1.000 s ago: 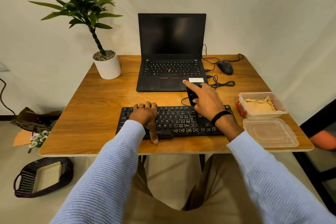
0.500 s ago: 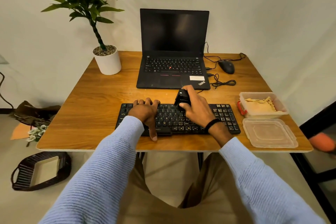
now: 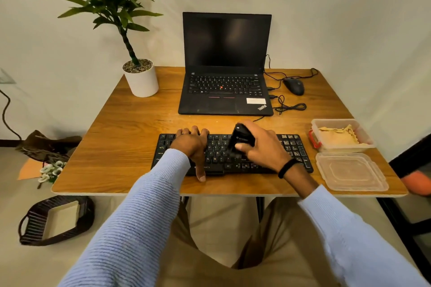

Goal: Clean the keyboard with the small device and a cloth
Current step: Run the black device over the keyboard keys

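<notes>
Gripping small device (image 3: 242,138) with right hand (image 3: 263,147), left hand (image 3: 190,144) lying spread on keyboard (image 3: 296,149) — likely risking popped keycaps if pressing hard.

black keyboard (image 3: 233,161), black laptop (image 3: 225,91), white pot (image 3: 142,81), ribbed pale-blue sleeves (image 3: 144,212)

We see a wooden worktop (image 3: 130,147) with a black keyboard (image 3: 292,149) lying along the middle of its near edge and an open black laptop (image 3: 224,91) standing behind it at the middle of the far edge. At the far left corner we find a white pot (image 3: 142,81) holding a green plant, and to the right of the laptop a black mouse (image 3: 294,86) with a loosely coiled cable (image 3: 290,107) near it. Along the right edge we note a clear plastic tub (image 3: 345,148) just beside the keyboard's right end, with its lid (image 3: 349,172) lying flat at the near right corner.
</notes>
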`<state>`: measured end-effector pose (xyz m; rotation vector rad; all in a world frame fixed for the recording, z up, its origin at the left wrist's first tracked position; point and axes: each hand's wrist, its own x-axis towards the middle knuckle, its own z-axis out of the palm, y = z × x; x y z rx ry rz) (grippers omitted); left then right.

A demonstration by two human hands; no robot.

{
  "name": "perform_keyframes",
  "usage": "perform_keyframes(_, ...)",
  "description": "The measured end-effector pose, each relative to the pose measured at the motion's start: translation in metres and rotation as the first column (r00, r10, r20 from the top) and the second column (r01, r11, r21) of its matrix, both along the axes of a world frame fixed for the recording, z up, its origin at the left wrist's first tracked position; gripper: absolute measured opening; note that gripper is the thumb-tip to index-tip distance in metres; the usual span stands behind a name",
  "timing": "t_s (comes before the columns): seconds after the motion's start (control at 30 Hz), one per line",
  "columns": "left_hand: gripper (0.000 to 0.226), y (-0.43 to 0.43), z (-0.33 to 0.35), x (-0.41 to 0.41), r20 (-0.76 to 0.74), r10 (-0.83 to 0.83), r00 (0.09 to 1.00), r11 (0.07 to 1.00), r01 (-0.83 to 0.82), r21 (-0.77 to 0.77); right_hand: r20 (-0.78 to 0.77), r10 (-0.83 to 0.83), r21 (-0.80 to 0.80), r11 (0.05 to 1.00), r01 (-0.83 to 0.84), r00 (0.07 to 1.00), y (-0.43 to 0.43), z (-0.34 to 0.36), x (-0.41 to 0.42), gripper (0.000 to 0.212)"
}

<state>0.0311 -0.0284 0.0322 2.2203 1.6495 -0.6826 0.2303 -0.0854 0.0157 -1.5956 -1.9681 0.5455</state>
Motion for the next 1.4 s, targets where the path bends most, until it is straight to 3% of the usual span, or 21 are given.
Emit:
perform_keyframes(0.07, 0.135, -0.002, 0.001, 0.002, -0.009, -0.001, 1.000, 1.000, 0.001, 0.005, -0.023, -0.063, 0.021, 0.998, 0.063, 0.998, 0.004, 0.002, 0.003, 0.048)
perform_keyframes(0.17, 0.135, -0.001, 0.002, 0.000, -0.002, 0.005, 1.000, 1.000, -0.005, 0.003, 0.037, 0.121, -0.110, 0.987, -0.117, 0.992, 0.004, 0.008, -0.004, 0.041)
perform_keyframes(0.2, 0.135, -0.002, 0.002, 0.001, 0.001, 0.006, 1.000, 1.000, -0.006, -0.002, 0.020, 0.115, -0.114, 0.987, -0.112, 0.993, 0.005, 0.006, -0.005, 0.043)
perform_keyframes(0.3, 0.135, -0.002, 0.002, 0.002, -0.004, 0.008, 1.000, 1.000, -0.008, -0.005, -0.019, -0.083, -0.026, 0.996, 0.083, 0.996, 0.010, 0.001, -0.004, 0.049)
perform_keyframes(0.43, 0.134, -0.003, 0.004, 0.000, 0.007, 0.022, 1.000, 1.000, -0.022, -0.011, 0.056, 0.128, -0.143, 0.983, -0.119, 0.990, 0.016, 0.011, -0.009, 0.044)
perform_keyframes(0.53, 0.133, -0.003, 0.005, 0.001, 0.005, 0.017, 1.000, 1.000, -0.017, -0.005, 0.004, -0.080, -0.020, 0.997, 0.080, 0.997, 0.022, 0.011, -0.001, 0.046)
perform_keyframes(0.67, 0.134, -0.002, 0.003, -0.001, 0.022, 0.026, 0.999, 1.000, -0.026, -0.004, 0.054, 0.204, -0.287, 0.941, -0.180, 0.978, 0.014, 0.012, -0.006, 0.045)
perform_keyframes(0.8, 0.136, -0.002, -0.001, 0.001, -0.001, 0.010, 1.000, 1.000, -0.010, 0.018, -0.054, -0.094, -0.069, 0.994, 0.091, 0.994, 0.005, 0.003, -0.004, 0.055)
perform_keyframes(0.9, 0.135, -0.003, 0.001, 0.000, 0.007, 0.017, 1.000, 1.000, -0.017, 0.013, 0.035, 0.043, -0.092, 0.995, -0.040, 0.998, 0.001, 0.005, -0.009, 0.044)
perform_keyframes(1.0, 0.136, -0.003, 0.001, 0.003, -0.002, 0.016, 1.000, 1.000, -0.016, 0.009, -0.004, -0.108, 0.016, 0.994, 0.108, 0.994, -0.003, 0.004, -0.006, 0.046)
perform_keyframes(1.03, 0.136, -0.002, 0.001, 0.003, -0.005, 0.018, 1.000, 1.000, -0.018, 0.008, -0.001, -0.089, -0.003, 0.996, 0.089, 0.996, -0.005, 0.005, -0.006, 0.045)
perform_keyframes(1.13, 0.136, -0.001, 0.001, 0.001, 0.018, 0.030, 0.999, 1.000, -0.030, 0.003, 0.048, 0.113, -0.118, 0.987, -0.106, 0.992, -0.008, 0.006, -0.006, 0.039)
perform_keyframes(1.27, 0.137, -0.001, 0.000, 0.003, 0.010, 0.026, 1.000, 1.000, -0.026, -0.005, -0.003, -0.069, -0.043, 0.997, 0.069, 0.998, -0.007, 0.004, 0.001, 0.044)
perform_keyframes(1.37, 0.137, -0.001, 0.001, 0.002, 0.015, 0.031, 0.999, 1.000, -0.031, -0.005, 0.066, 0.130, -0.150, 0.982, -0.119, 0.989, -0.010, 0.008, -0.003, 0.040)
perform_keyframes(1.4, 0.137, -0.001, 0.001, 0.003, 0.012, 0.028, 1.000, 1.000, -0.028, -0.008, 0.039, 0.103, -0.131, 0.987, -0.097, 0.994, -0.012, 0.007, -0.003, 0.041)
